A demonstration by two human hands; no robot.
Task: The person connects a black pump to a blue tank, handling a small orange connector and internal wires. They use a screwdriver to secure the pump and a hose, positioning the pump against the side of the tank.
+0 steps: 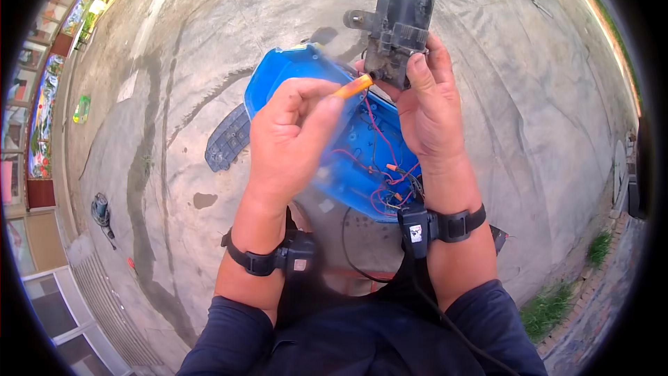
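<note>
My left hand (289,129) pinches a short orange-yellow stick-shaped piece (355,86) between thumb and fingers; its exact kind does not show. The far end of that piece comes up beside the lower part of a black, dusty motor-like housing (400,24). Around the housing's lower end, my right hand (433,108) is wrapped, holding it up. Below both hands lies a blue plastic shell (282,69), partly covered by my left hand. Red and dark wires (376,122) with orange connectors run inside the shell. Whether the wires join the housing, I cannot tell.
A dark, ribbed plastic panel (229,139) lies left of the shell on the concrete ground (202,251). Farther left are a blue-grey power tool (101,212) and a green-yellow item (81,108). Grass (550,312) grows at the right edge. Black straps circle both my wrists.
</note>
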